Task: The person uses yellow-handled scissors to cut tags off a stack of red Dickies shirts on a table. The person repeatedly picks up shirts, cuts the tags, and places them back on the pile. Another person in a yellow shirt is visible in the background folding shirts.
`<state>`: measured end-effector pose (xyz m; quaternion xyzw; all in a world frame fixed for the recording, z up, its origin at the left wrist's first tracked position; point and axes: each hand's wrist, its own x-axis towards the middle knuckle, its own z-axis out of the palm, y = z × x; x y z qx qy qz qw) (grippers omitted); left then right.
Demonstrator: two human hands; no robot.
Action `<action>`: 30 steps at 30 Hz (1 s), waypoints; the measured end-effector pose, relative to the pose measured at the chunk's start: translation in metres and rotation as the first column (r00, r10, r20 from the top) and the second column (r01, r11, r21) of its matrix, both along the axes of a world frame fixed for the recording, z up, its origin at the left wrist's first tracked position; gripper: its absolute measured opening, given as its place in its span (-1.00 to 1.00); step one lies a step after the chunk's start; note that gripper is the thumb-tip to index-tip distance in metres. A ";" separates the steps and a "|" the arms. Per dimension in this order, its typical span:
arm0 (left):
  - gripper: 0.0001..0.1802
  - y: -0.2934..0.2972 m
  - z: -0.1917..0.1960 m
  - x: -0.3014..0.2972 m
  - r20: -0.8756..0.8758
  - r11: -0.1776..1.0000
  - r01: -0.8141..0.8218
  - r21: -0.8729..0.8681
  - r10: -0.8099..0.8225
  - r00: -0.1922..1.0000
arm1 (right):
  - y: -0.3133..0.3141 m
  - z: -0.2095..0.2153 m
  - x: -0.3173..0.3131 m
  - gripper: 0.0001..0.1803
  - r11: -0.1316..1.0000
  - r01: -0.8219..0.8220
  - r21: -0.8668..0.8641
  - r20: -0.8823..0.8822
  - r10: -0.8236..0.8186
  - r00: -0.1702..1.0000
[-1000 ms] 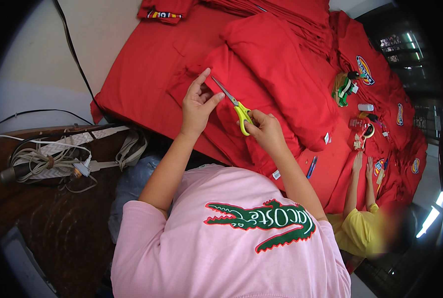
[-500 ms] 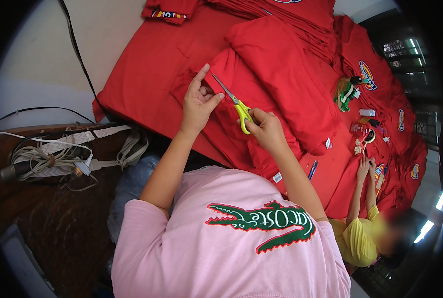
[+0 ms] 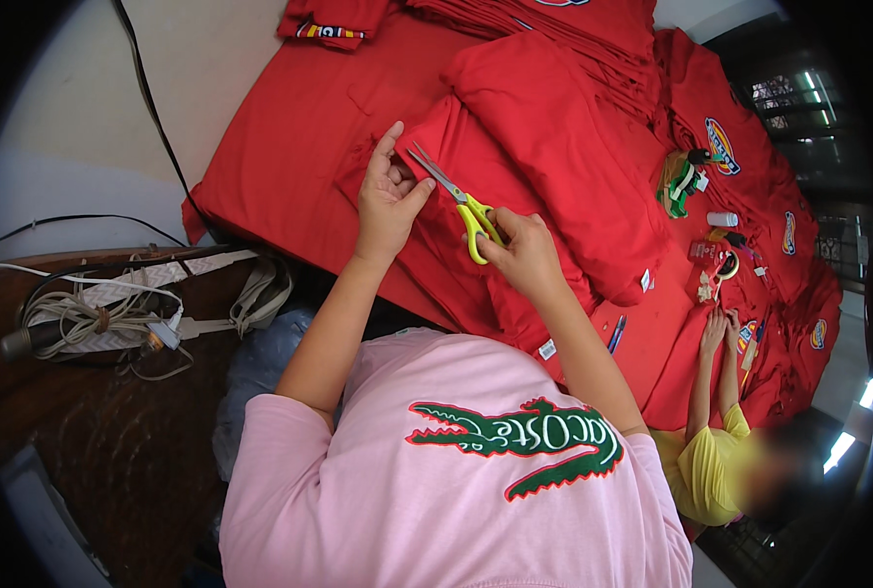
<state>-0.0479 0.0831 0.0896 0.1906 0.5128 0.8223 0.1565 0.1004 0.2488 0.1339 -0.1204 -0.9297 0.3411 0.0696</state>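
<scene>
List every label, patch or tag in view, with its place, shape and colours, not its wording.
Oval patch: on red cloth at upper right; blue, yellow and red.
Two smaller oval patches: further right on red cloth, same colours.
White tag: on the red garment's edge below the right hand; small rectangle.
White tag: on the folded red pile's lower edge; small.
Striped trim: top, on a folded red piece.

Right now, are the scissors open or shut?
Slightly open: the scissors in the right hand show two thin blades parted near the left hand.
</scene>
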 end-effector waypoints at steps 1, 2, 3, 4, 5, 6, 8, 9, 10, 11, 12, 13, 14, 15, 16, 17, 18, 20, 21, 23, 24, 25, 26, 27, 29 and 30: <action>-0.06 -0.001 0.000 0.000 -0.001 1.000 0.004 0.003 -0.004 1.000 | -0.001 0.002 0.000 -0.69 1.000 -0.002 -0.005 0.002 0.002 1.000; -0.04 -0.001 0.000 -0.001 -0.001 1.000 0.008 0.005 -0.008 1.000 | -0.001 0.003 0.000 -0.69 1.000 -0.003 -0.012 0.006 0.004 1.000; -0.03 -0.001 -0.001 -0.001 0.009 1.000 0.011 0.006 -0.011 1.000 | -0.001 0.000 0.001 -0.70 1.000 -0.007 -0.009 0.008 0.007 1.000; -0.02 -0.001 -0.002 -0.001 0.018 1.000 0.015 0.008 -0.015 1.000 | 0.000 -0.006 0.003 -0.71 1.000 -0.011 -0.007 0.010 0.011 1.000; 0.00 -0.001 -0.001 -0.002 0.027 1.000 0.019 0.011 -0.019 0.999 | 0.000 -0.010 0.005 -0.73 1.000 -0.014 -0.003 0.011 0.014 1.000; 0.01 -0.002 -0.001 -0.002 0.031 1.000 0.017 0.026 -0.018 0.999 | -0.001 -0.013 0.006 -0.73 1.000 -0.004 -0.003 0.014 0.004 1.000; 0.04 -0.002 0.000 -0.001 0.040 0.998 0.015 0.056 -0.017 0.999 | -0.004 -0.016 0.008 -0.74 1.000 0.018 -0.003 0.019 -0.018 1.000; 0.06 -0.002 0.001 -0.001 0.044 0.998 0.012 0.054 -0.014 0.999 | -0.004 -0.018 0.011 -0.73 0.994 0.081 -0.072 0.038 -0.078 0.996; 0.07 -0.002 0.002 0.000 0.048 0.999 0.009 0.051 -0.012 0.999 | -0.003 -0.020 0.016 -0.72 0.980 0.144 -0.140 0.061 -0.137 0.989; 0.09 -0.003 0.004 0.000 0.050 0.999 0.006 0.048 -0.008 0.999 | -0.003 -0.021 0.021 -0.72 0.956 0.207 -0.207 0.087 -0.193 0.977; 0.06 -0.004 0.007 0.001 0.049 0.999 0.006 0.043 -0.008 0.999 | -0.003 -0.021 0.028 -0.70 0.939 0.256 -0.230 0.103 -0.238 0.966; 0.04 -0.006 0.009 0.001 0.048 0.999 0.006 0.038 -0.008 0.999 | -0.004 -0.020 0.037 -0.68 0.918 0.305 -0.253 0.121 -0.283 0.952; 0.01 -0.007 0.011 0.002 0.048 0.999 0.010 0.034 -0.011 0.999 | -0.005 -0.018 0.048 -0.66 0.894 0.356 -0.273 0.140 -0.329 0.934; -0.03 -0.008 0.008 -0.001 0.092 0.999 -0.009 0.043 0.005 0.996 | -0.005 -0.023 0.062 -0.63 0.887 0.380 -0.262 0.174 -0.344 0.923; -0.08 -0.009 0.000 -0.008 0.136 0.998 -0.026 0.050 0.019 0.990 | -0.005 -0.034 0.079 -0.61 0.879 0.404 -0.252 0.208 -0.359 0.910; -0.13 -0.012 -0.010 -0.013 0.186 0.998 -0.041 0.054 0.031 0.982 | -0.007 -0.042 0.097 -0.58 0.870 0.432 -0.239 0.247 -0.376 0.893; -0.32 -0.018 -0.025 -0.022 0.326 0.990 -0.112 0.091 0.077 0.942 | -0.011 -0.045 0.113 -0.51 0.877 0.425 -0.223 0.260 -0.367 0.893; -0.42 -0.035 -0.056 -0.042 0.528 0.956 -0.254 0.149 0.140 0.837 | -0.020 -0.033 0.133 -0.47 0.926 0.369 -0.078 0.408 -0.308 0.860; -0.44 -0.046 -0.073 -0.045 0.532 0.959 -0.246 0.141 0.136 0.836 | -0.023 -0.030 0.140 -0.48 0.935 0.353 -0.037 0.453 -0.299 0.840; -0.46 -0.054 -0.093 -0.050 0.530 0.964 -0.229 0.133 0.126 0.838 | -0.017 -0.048 0.154 -0.52 0.967 0.256 0.013 0.344 -0.245 0.906; -0.48 -0.049 -0.087 -0.044 0.510 0.977 -0.210 0.027 0.168 0.844 | -0.015 -0.059 0.161 -0.54 0.975 0.217 0.040 0.292 -0.219 0.931; -0.52 -0.044 -0.090 -0.042 0.434 0.982 -0.185 -0.043 0.185 0.882 | -0.013 -0.069 0.165 -0.55 0.976 0.207 0.071 0.294 -0.219 0.931; -0.56 -0.045 -0.094 -0.041 0.349 0.978 -0.173 -0.114 0.202 0.915 | -0.010 -0.075 0.165 -0.56 0.977 0.189 0.100 0.292 -0.211 0.933; -0.59 -0.046 -0.097 -0.042 0.260 0.969 -0.167 -0.183 0.212 0.942 | -0.010 -0.080 0.167 -0.57 0.977 0.171 0.130 0.291 -0.203 0.935; -0.69 -0.046 -0.100 -0.050 0.208 0.943 -0.197 -0.267 0.256 0.944 | -0.012 -0.084 0.173 -0.61 0.970 0.220 0.102 0.245 -0.239 0.940; -0.73 -0.046 -0.100 -0.055 0.180 0.927 -0.215 -0.307 0.278 0.943 | -0.013 -0.085 0.174 -0.63 0.966 0.242 0.088 0.223 -0.255 0.941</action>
